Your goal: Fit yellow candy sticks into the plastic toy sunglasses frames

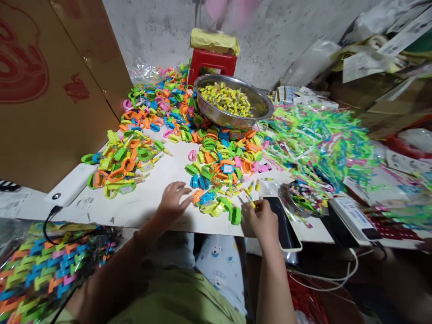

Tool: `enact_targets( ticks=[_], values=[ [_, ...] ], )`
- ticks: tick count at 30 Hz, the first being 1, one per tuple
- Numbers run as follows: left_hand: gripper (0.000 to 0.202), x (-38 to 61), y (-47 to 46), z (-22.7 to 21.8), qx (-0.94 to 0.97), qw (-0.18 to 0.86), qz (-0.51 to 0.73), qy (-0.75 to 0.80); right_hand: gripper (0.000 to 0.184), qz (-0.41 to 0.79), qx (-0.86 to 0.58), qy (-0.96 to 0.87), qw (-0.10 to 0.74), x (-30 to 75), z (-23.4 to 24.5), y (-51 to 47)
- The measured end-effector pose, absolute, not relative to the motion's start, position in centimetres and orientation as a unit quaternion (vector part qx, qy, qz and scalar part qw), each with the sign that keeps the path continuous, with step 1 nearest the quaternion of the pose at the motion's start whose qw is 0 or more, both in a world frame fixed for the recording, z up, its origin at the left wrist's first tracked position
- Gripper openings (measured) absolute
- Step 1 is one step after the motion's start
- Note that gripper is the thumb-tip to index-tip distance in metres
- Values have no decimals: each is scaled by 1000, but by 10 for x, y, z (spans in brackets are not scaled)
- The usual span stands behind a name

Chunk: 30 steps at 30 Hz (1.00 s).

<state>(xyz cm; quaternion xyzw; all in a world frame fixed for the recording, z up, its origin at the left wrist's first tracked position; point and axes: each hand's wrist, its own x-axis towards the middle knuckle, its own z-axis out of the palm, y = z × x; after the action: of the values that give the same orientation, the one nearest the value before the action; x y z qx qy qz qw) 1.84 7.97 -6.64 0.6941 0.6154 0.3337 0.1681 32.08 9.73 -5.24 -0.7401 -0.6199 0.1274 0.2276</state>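
Note:
My left hand [173, 198] is just above the table's front part, fingers apart and holding nothing. Its fingertips are close to an orange toy watch [198, 196] at the edge of a pile of colourful plastic toy watches [212, 171]. My right hand [265, 222] has thumb and fingers pinched together at a small yellow-ended tube [249, 197], whose lower end is hidden by the fingers. More small yellow tubes [257, 185] lie loose beside the pile. Green toy watches [234, 215] lie between my two hands.
Behind the pile stands a metal bowl [263, 110] of yellow tubes, near a red stool [212, 60]. Left are watches with tubes [124, 164], a power bank [70, 184] and a cardboard box [60, 90]. Right are a phone [281, 225], a small bowl [293, 204] and green strips [324, 139].

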Motion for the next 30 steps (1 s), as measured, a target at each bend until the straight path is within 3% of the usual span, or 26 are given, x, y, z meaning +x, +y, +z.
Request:
enact_targets(
  ticks=[3,6,9,11,14,17,20,24,27,30],
  values=[
    [14,40,90,-81,694,197,338,605,27,231,-655,-601,397,307,-45,83],
    [11,35,88,-80,686,220,347,600,26,343,-566,-593,459,288,-36,63],
    [15,22,73,-65,669,261,359,596,14,386,-477,-641,462,265,-27,46],
    [30,17,58,-50,635,360,384,566,8,361,-431,-699,441,249,-21,38],
    [60,14,40,-26,538,536,427,491,13,329,-371,-790,360,230,-16,30],
    [76,12,31,-9,417,608,472,482,17,309,-335,-824,337,218,-19,24],
    [72,11,30,-6,333,647,494,476,25,338,-325,-807,361,210,-27,16],
    [49,18,27,-11,356,675,477,435,23,454,-353,-722,386,205,-30,4],
    [43,23,24,-14,416,633,482,441,13,499,-405,-660,390,209,-22,4],
    [43,22,21,-10,520,527,454,496,18,437,-418,-683,410,214,-14,9]
  ],
)
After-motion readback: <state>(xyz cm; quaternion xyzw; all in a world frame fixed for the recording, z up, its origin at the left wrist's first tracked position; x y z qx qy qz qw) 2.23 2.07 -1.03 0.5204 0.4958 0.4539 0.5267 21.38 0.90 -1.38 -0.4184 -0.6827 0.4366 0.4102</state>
